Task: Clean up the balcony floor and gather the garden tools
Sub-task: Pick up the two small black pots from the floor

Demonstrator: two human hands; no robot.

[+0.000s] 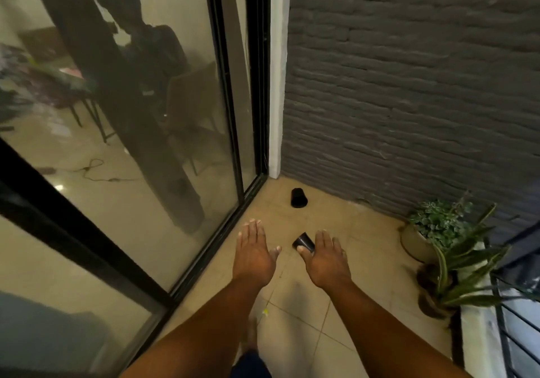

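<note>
Two small black pots lie on the beige tiled balcony floor (pixel 362 249). One black pot (pixel 298 198) stands upside down near the far corner by the door track. The other black pot (pixel 304 241) lies tipped on its side, partly hidden behind my right hand's thumb. My left hand (pixel 254 250) is stretched out flat above the floor, fingers straight, holding nothing. My right hand (pixel 325 256) is also spread flat with fingers straight, just right of the tipped pot. Whether it touches that pot cannot be told.
A sliding glass door (pixel 146 144) with a black frame runs along the left. A dark grey brick wall (pixel 409 85) closes the far side. Potted plants (pixel 447 240) stand at the right by a low ledge and railing (pixel 514 328). A tiny yellow scrap (pixel 265 311) lies on the tiles.
</note>
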